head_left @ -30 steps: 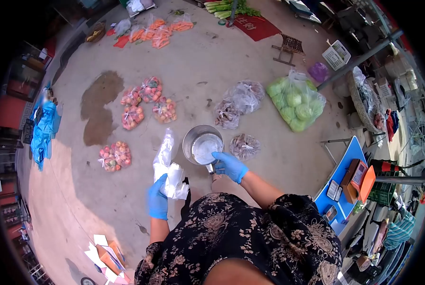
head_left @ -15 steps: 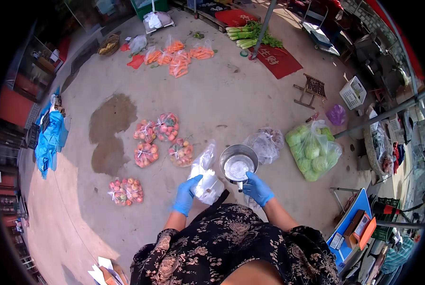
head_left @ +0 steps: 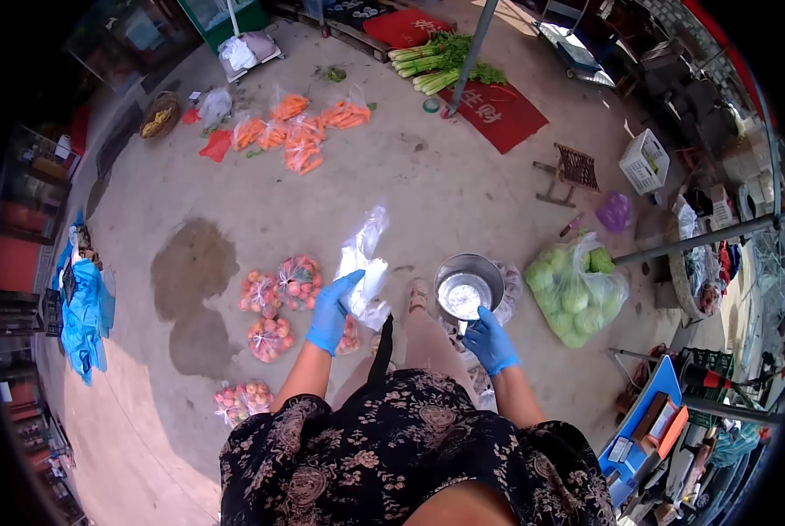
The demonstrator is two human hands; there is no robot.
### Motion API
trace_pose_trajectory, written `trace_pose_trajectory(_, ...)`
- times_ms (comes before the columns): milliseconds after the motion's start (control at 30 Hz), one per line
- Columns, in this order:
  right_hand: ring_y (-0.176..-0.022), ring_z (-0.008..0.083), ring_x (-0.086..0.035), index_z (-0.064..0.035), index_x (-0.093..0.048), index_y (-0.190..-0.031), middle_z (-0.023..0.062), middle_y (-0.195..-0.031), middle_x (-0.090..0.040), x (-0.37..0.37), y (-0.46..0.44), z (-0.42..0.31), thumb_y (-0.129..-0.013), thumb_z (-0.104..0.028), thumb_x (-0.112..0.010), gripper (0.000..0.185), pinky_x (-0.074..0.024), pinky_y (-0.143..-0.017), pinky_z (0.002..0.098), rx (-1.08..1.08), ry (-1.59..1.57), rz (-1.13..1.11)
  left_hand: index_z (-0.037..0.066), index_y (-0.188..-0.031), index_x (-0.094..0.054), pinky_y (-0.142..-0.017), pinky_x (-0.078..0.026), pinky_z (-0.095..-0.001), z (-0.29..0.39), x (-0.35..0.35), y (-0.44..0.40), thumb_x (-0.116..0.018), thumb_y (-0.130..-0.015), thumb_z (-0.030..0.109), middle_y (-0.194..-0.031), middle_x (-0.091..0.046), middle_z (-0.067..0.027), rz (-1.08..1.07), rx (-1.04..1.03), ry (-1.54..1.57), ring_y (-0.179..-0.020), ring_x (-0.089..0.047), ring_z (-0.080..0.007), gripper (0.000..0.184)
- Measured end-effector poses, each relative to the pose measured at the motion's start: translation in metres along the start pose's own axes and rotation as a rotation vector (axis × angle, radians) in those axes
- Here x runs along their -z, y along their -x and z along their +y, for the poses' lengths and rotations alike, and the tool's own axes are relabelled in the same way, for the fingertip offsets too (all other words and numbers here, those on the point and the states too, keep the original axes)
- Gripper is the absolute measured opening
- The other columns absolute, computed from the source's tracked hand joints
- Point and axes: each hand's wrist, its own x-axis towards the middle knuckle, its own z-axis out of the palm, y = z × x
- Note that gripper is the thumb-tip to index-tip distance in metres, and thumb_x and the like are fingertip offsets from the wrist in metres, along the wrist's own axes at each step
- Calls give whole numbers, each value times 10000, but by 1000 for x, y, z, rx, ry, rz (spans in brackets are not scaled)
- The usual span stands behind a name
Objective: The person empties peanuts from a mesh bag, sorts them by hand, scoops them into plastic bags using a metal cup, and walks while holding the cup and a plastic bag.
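Observation:
In a blue glove, my left hand [head_left: 331, 314] is closed on a bundle of clear plastic bags [head_left: 363, 272], held in front of my body. My right hand [head_left: 490, 340], also gloved in blue, grips the handle of a metal pot [head_left: 469, 285]. The pot's open top faces me, and its inside bottom looks pale and shiny. Beyond and left of my left hand, bagged red and yellow fruit [head_left: 299, 280] lies on the ground. One fruit bag is partly hidden behind my left hand. A pale plastic bag [head_left: 512, 294] shows behind the pot.
A large bag of green cabbages [head_left: 576, 289] sits to the right. Farther off are bagged carrots [head_left: 303, 140], celery [head_left: 440, 60] by a metal pole [head_left: 475, 53], a small folding stool [head_left: 570, 173] and a white basket [head_left: 645, 164]. A blue table [head_left: 646, 438] stands at lower right.
Both hands have moved apart, the bags shifting up and left, the pot to the right. My view has shifted, and my legs and one foot now show below.

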Motion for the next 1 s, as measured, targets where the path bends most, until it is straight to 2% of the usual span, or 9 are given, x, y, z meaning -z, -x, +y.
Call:
trace_pose_trajectory(100,-800,160,-548,-87,-558,-956,45,-870,-574,-19,-52,-38,-817,-434,-615,378,-438,-707,286,1,-44,-58,-58,-1128,-581,-961,-394,-314,16,-30,-41,-453,-879,199,-1132,-602,-121,47,36,98,-1059,-556,-204,380)
trace_pose_trajectory(200,-821,155,-541,-97,-554,-991,51,-910,-571,-44,-96,-89,-823,-429,-606,376,-431,-730,291,23,-21,-65,-58,-1127,-580,-968,-389,-316,21,-47,-86,-472,-870,183,-1142,-597,-123,21,10,21,-1070,-552,-206,369)
trace_pose_trajectory(333,-865,154,-533,-110,-546,-1032,44,-936,-576,-64,-162,-161,-798,-439,-625,412,-427,-751,301,-37,45,-101,-68,-1182,-536,-1004,-357,-309,26,-70,-162,-486,-870,108,-1211,-559,-137,102,-18,-64,-1131,-514,-190,362)
trace_pose_trajectory(467,-829,154,-551,-92,-537,-1064,54,-943,-582,-72,-214,-230,-779,-454,-639,472,-440,-745,285,-57,170,-119,-56,-1213,-516,-1013,-344,-296,42,-109,-219,-484,-854,24,-1242,-536,-134,141,-91,-57,-1156,-495,-191,369)
trace_pose_trajectory(600,-800,149,-561,-91,-529,-1102,57,-928,-578,-69,-265,-270,-758,-464,-655,523,-453,-749,288,-35,248,-38,-61,-1259,-465,-1018,-350,-328,53,-125,-263,-479,-792,-15,-1278,-504,-138,133,-39,212,-1195,-461,-205,469)
trace_pose_trajectory(700,-806,148,-559,-89,-528,-1115,52,-931,-577,-67,-298,-280,-750,-467,-663,543,-447,-742,289,-19,187,-19,-39,-1330,-377,-1051,-322,-362,77,-153,-288,-475,-751,-1,-1359,-414,-146,-1,-49,270,-1239,-419,-248,589)
trace_pose_trajectory(833,-798,142,-550,-80,-546,-1098,39,-918,-577,-97,-303,-307,-729,-469,-678,552,-439,-732,291,61,292,123,5,-1392,-288,-1064,-303,-366,106,-172,-327,-492,-731,39,-1410,-348,-135,-181,6,292,-1263,-390,-258,692)
trace_pose_trajectory(933,-786,138,-555,-90,-556,-1080,34,-918,-585,-108,-305,-316,-725,-470,-681,534,-443,-720,290,78,194,114,21,-1413,-245,-1068,-295,-368,123,-181,-357,-504,-718,55,-1430,-317,-130,-185,28,197,-1275,-374,-263,743)
trace_pose_trajectory(1000,-771,127,-558,-105,-562,-1064,24,-908,-591,-100,-321,-311,-725,-470,-680,513,-444,-708,283,30,152,101,53,-1435,-189,-1091,-251,-388,132,-186,-380,-482,-718,83,-1467,-250,-109,-241,20,168,-1317,-308,-268,775)
